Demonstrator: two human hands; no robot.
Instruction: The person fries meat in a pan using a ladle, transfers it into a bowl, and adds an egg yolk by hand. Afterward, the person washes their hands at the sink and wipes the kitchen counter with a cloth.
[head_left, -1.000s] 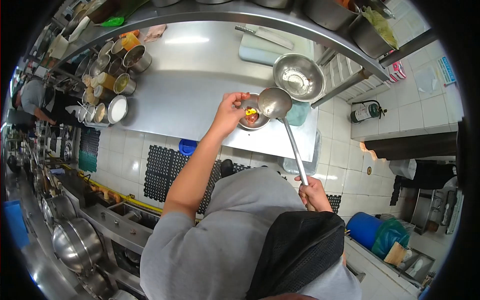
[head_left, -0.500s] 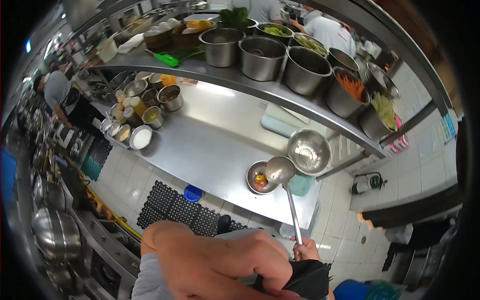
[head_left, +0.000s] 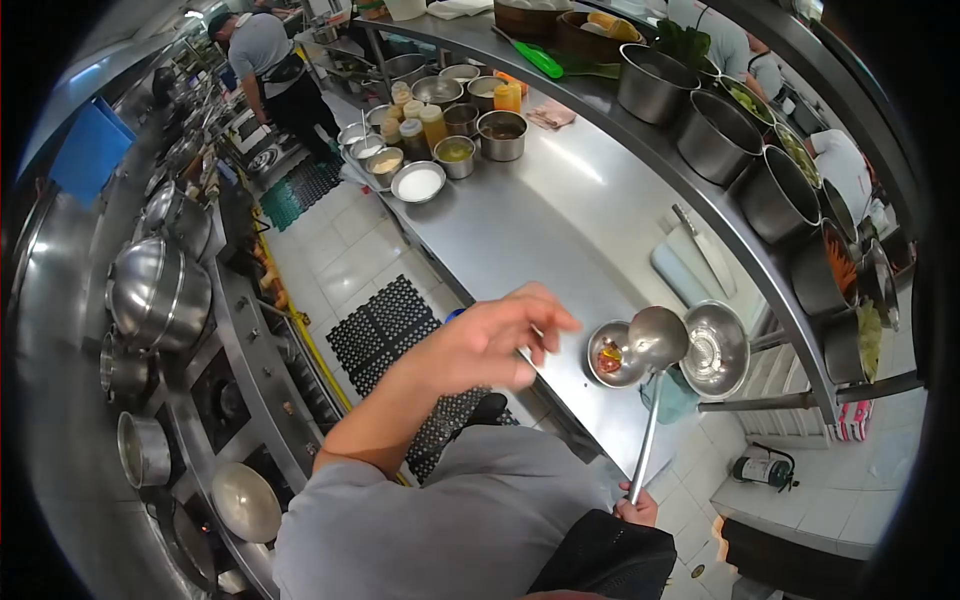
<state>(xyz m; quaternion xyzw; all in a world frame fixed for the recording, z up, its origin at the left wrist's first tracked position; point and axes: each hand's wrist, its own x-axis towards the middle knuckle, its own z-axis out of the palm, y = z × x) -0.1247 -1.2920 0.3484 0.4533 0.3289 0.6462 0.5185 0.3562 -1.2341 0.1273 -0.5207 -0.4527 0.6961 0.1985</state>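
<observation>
My right hand (head_left: pixel 637 508) is wrapped round the end of a long-handled metal ladle (head_left: pixel 658 337). The ladle's bowl overlaps the right edge of a small steel bowl (head_left: pixel 603 375); whether they touch I cannot tell. Red and yellow food (head_left: pixel 609 357) lies inside that small bowl. Right beside the ladle is a wider steel bowl (head_left: pixel 735 375), with no food visible in it. My left hand (head_left: pixel 495 340) hangs in the air by the counter's front edge, fingers loosely bent and apart, holding nothing. It is nearest to the small bowl.
Steel pots (head_left: pixel 722 140) line the shelf above the counter (head_left: pixel 520 225). A knife (head_left: pixel 705 250) rests on a pale cutting board (head_left: pixel 680 275). Sauce bottles (head_left: pixel 413 138) and a bowl of white powder (head_left: pixel 418 182) stand farther left. A stove (head_left: pixel 222 398) flanks me; a person (head_left: pixel 262 60) works beyond.
My left hand has moved away from my chest, out toward the counter. The view has turned left, showing more of the stove. My right hand keeps its grip on the ladle.
</observation>
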